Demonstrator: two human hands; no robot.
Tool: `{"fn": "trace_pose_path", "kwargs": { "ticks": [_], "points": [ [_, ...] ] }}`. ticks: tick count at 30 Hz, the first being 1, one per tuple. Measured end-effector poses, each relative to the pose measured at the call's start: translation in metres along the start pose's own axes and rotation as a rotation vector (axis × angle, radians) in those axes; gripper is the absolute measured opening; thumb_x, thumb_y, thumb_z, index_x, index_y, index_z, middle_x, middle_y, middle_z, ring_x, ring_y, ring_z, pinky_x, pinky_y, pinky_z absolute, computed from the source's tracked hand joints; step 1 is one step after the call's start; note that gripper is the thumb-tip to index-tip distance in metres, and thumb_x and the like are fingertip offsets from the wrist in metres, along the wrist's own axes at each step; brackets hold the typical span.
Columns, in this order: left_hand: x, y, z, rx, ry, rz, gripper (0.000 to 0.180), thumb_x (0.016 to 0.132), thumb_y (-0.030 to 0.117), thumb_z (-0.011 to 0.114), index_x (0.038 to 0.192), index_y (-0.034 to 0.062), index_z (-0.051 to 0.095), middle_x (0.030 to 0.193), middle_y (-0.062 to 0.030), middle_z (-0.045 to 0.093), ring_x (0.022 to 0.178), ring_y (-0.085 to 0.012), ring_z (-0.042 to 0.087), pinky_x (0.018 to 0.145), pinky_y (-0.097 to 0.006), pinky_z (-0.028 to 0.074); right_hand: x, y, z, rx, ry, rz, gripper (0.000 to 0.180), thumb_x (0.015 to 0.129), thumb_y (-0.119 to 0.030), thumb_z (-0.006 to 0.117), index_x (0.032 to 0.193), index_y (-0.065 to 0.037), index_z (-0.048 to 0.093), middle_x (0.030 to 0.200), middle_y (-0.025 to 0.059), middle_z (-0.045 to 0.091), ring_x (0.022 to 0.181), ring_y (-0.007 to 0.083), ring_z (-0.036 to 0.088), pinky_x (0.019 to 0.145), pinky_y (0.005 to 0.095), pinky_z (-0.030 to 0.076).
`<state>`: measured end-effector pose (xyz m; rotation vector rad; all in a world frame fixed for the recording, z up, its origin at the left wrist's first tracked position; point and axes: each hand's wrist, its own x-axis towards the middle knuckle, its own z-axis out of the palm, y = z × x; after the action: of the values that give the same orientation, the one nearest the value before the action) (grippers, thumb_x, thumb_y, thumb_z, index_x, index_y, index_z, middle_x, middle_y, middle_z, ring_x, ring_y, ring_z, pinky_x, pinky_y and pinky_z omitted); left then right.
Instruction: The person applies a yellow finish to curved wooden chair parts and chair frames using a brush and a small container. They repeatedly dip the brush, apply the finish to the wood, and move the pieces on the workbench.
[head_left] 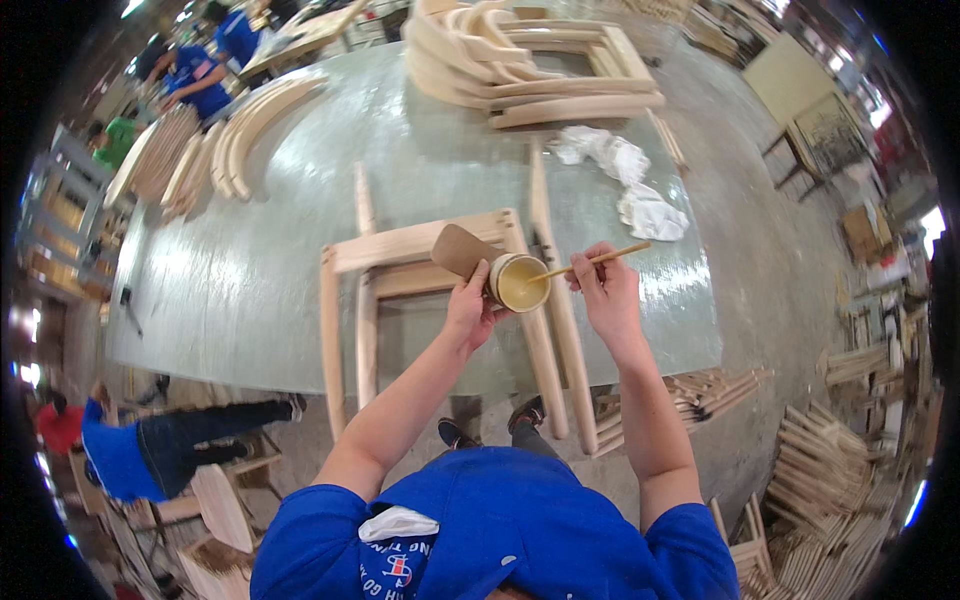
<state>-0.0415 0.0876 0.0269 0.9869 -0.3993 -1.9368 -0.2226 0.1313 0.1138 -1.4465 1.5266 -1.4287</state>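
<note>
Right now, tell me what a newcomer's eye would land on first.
Probably the cup of yellowish stuff near the picture's middle, in the left hand, with a thin stick in the right hand slanting down to its mouth. Next, the pale wooden frame below it, its legs jutting past the table's near edge, and the stacked curved wood at the far edge.

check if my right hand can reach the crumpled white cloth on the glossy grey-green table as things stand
Probably yes: nothing appears to block the way from the right hand to the white cloth, though that hand holds a thin yellowish stick.
</note>
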Motion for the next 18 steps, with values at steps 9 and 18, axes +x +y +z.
{"fn": "trace_pose_path", "kwargs": {
  "ticks": [9, 18],
  "points": [
    [-0.104, 0.094, -0.133, -0.163, 0.212, 0.39, 0.03, 0.094, 0.035, 0.048, 0.116, 0.0147, 0.046, 0.103, -0.0023, 0.059, 0.085, -0.0157, 0.062, 0.067, -0.041, 0.055, -0.018, -0.071, 0.168, 0.156, -0.322, -0.062, 0.02, 0.09, -0.016, 0.056, 0.078, 0.0, 0.053, 0.06, 0.0045, 0.058, 0.054, 0.0082, 0.055, 0.053, 0.0239, 0.044],
    [-0.129, 0.121, -0.176, -0.309, 0.229, 0.471, 0.037, 0.097, 0.033, 0.039, 0.12, 0.0058, 0.046, 0.114, -0.0102, 0.056, 0.104, -0.0241, 0.058, 0.081, -0.044, 0.055, -0.01, -0.052, 0.242, 0.575, -0.443, 0.486, 0.017, 0.09, -0.021, 0.056, 0.084, -0.006, 0.052, 0.069, 0.0077, 0.061, 0.055, 0.0142, 0.059, 0.049, 0.0248, 0.048]
  ]
}}
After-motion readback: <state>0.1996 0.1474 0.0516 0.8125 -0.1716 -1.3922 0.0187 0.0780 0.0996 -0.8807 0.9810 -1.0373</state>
